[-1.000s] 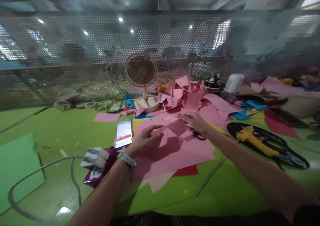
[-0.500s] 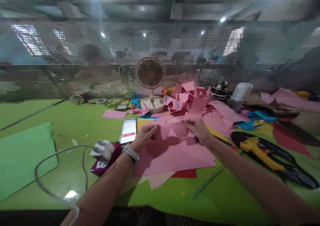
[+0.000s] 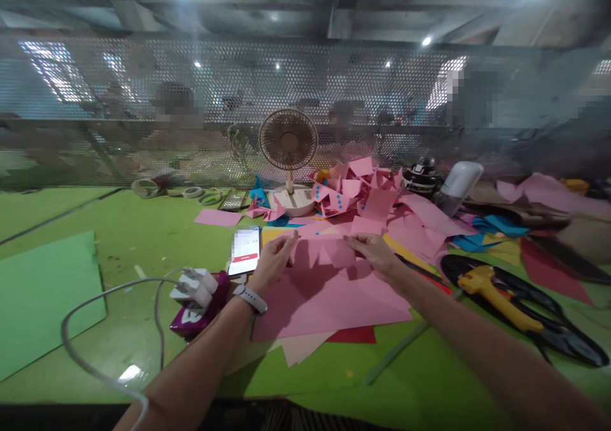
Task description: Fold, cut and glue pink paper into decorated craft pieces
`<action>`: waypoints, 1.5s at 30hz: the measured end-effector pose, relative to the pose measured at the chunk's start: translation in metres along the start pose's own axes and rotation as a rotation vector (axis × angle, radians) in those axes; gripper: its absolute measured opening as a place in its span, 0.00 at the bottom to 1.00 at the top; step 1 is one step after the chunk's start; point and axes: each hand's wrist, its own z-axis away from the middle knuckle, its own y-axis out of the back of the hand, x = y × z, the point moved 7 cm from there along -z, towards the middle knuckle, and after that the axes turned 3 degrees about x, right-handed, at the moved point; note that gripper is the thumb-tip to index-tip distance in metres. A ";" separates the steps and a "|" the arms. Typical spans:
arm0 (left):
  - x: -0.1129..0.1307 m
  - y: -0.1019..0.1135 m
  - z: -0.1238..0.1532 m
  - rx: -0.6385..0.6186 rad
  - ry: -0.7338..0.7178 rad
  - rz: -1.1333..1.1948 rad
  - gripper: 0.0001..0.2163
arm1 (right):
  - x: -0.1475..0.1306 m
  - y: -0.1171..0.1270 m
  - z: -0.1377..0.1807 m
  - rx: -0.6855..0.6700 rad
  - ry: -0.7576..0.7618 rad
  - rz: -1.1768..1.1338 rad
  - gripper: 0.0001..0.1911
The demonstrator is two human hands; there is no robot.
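A folded piece of pink paper (image 3: 319, 247) is held between my two hands, just over a stack of larger pink sheets (image 3: 329, 303). My left hand (image 3: 275, 258) pinches its left end with thumb and fingers; a pale watch is on that wrist. At the right end, my right hand (image 3: 372, 249) is closed on the paper in a similar pinch. Triangular flaps hang from the held piece and cast shadows on the sheets below. Red and cream paper edges stick out under the stack. A lit phone (image 3: 244, 251) lies beside my left hand.
A small fan (image 3: 288, 139) stands at the back, next to a heap of folded pink paper (image 3: 356, 186). Left of my forearm are a white charger plug (image 3: 195, 288) and its cable. Black-and-yellow shears (image 3: 506, 300) lie right. A green sheet (image 3: 48, 297) covers the far left.
Both hands keep their pinch on the pink paper and have shifted only slightly. The whole view has moved a little.
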 end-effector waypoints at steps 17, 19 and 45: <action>-0.014 0.003 -0.005 0.116 -0.126 -0.448 0.17 | 0.017 0.009 -0.010 0.107 0.103 0.204 0.15; -0.007 0.003 -0.003 0.144 -0.208 -0.466 0.16 | 0.017 0.006 -0.009 0.087 0.116 0.220 0.13; -0.026 0.004 -0.016 -0.042 0.041 -0.692 0.26 | -0.059 0.236 0.118 0.364 -0.117 1.345 0.11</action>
